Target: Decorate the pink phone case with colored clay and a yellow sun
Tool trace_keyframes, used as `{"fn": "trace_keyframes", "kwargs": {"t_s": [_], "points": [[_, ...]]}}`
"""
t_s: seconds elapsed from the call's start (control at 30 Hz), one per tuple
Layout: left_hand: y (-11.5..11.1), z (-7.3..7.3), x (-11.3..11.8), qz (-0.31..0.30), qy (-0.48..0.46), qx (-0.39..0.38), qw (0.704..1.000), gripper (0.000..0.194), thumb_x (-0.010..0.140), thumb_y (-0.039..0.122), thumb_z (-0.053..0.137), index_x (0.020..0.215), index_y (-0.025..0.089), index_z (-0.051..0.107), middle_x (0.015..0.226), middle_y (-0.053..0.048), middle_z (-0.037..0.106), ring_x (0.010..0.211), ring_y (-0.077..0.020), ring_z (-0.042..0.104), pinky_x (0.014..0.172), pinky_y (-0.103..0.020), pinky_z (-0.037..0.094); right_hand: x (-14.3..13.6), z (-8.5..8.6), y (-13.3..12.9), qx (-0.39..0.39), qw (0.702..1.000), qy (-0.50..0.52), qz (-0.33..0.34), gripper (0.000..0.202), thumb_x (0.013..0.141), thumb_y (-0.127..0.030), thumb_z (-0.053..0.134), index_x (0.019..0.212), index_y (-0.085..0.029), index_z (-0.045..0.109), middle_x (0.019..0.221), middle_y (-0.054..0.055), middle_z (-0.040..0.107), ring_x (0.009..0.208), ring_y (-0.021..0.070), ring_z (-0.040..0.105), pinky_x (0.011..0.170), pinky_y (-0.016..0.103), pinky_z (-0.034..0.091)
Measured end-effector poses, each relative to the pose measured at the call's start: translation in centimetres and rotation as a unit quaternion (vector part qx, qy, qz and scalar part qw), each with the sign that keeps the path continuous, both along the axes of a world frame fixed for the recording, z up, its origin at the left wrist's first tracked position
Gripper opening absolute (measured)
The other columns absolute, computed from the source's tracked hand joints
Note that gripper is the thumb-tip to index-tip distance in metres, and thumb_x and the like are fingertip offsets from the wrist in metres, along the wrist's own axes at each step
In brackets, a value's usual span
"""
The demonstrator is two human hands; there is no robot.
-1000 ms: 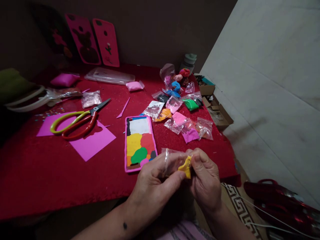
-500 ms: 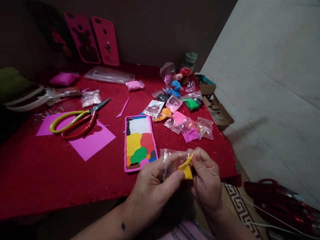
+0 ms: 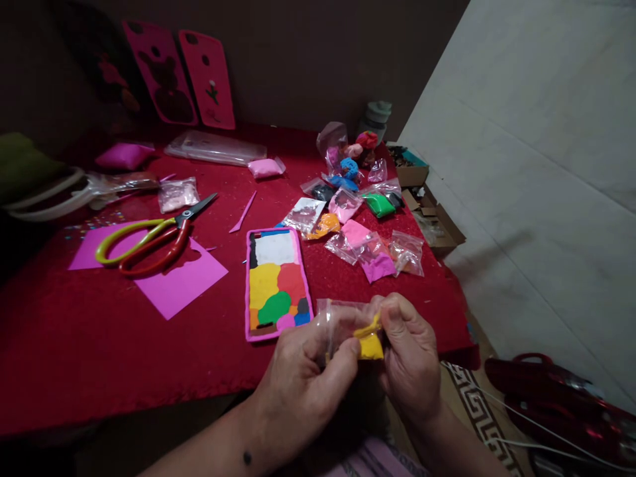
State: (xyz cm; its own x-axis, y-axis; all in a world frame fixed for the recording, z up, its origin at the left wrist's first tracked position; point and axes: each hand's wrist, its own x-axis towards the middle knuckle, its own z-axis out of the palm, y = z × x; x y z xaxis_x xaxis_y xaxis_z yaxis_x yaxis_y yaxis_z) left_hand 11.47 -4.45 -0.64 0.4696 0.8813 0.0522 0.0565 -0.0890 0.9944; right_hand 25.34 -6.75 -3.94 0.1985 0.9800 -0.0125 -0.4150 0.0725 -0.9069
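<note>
- Left hand: grasping a small clear bag, fingers behind it, thumb pressed in front at the yellow stuff's near edge.
- Right hand: pinching the bag's other end between thumb and fingers; bent fingers hid part of that grip.
- Yellow clay-like stuff: sat between my two hands, at the bag's right end. Couldn't tell how much lay inside the plastic.
- Bag position: held up in front of the table edge, lower right of the pink-rimmed panel, which lay flat with its coloured patches; one patch was yellow too.
- Step in hand, my judgement: working the yellow stuff and its bag with both hands; nothing was being pressed onto the panel.
- Next move, my judgement: called for a firm left hold on the thin plastic and a careful right pinch, since soft stuff could smear or cling to the bag.
- Left of the panel: scissors, blades pointing away from me, lying across a cut pink sheet.
- Beyond the panel: thin pink stick on the red cloth.
- Right of the panel: more little bags, among them an orange one and a green one.
- Back of the table: two pink cases stood propped up; bottle at the far right corner.
</note>
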Motion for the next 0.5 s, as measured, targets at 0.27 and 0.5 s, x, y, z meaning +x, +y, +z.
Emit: {"fn": "trace_keyframes", "kwargs": {"t_s": [0.27,0.5], "points": [[0.15,0.38,-0.03,-0.012,-0.008,-0.041,0.999,0.040,0.087,0.018,0.049,0.121,0.023,0.069,0.045,0.006,0.052,0.040,-0.0105,0.045,0.041,-0.020,0.038,0.08,0.28,0.22,-0.021,0.999,0.026,0.016,0.033,0.091,-0.038,0.060,0.065,-0.020,0.051,0.064,-0.003,0.038,0.057,0.0119,0.033,0.052,0.025,0.029],[0.21,0.38,-0.23,-0.018,-0.011,-0.066,0.998,0.034,0.086,0.019,0.051,0.110,0.023,0.075,0.052,0.003,0.060,0.038,-0.0088,0.042,0.041,-0.020,0.040,-0.06,0.42,0.28,-0.003,1.000,0.010,0.010,0.031,0.092,-0.035,0.059,0.065,-0.020,0.055,0.063,-0.002,0.043,0.058,0.0116,0.036,0.053,0.024,0.032]]}}
